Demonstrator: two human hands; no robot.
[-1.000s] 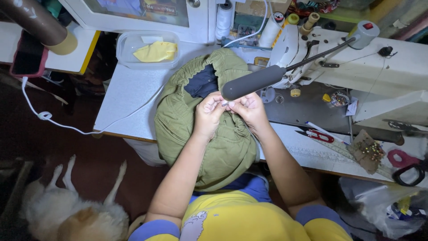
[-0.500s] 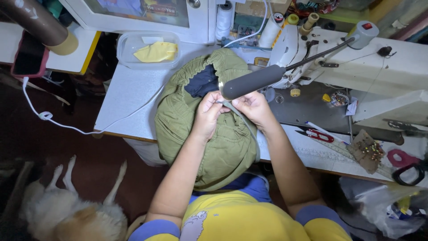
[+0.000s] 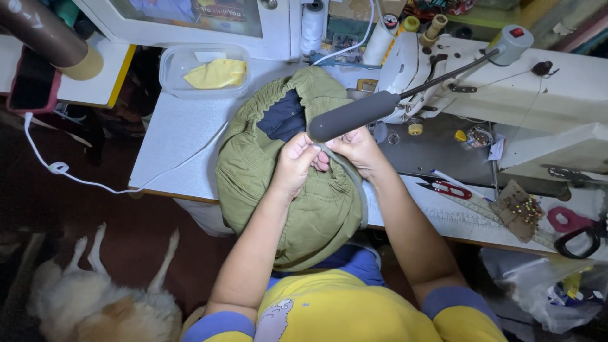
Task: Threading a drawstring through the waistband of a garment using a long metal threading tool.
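Pinching a folded edge of the olive-green garment, left hand and right hand both clench it over the sewing table; soft, light cloth, best gripped along the seam.

A single view is provided, taken from a camera worn on the person's head and directed almost straight down. The white sewing table is seen from above at close range, with its far edge toward the top of the frame. The person's own chest and forearms are included at the bottom edge, and the floor is caught at the left. No second view is given, so nothing is shared.
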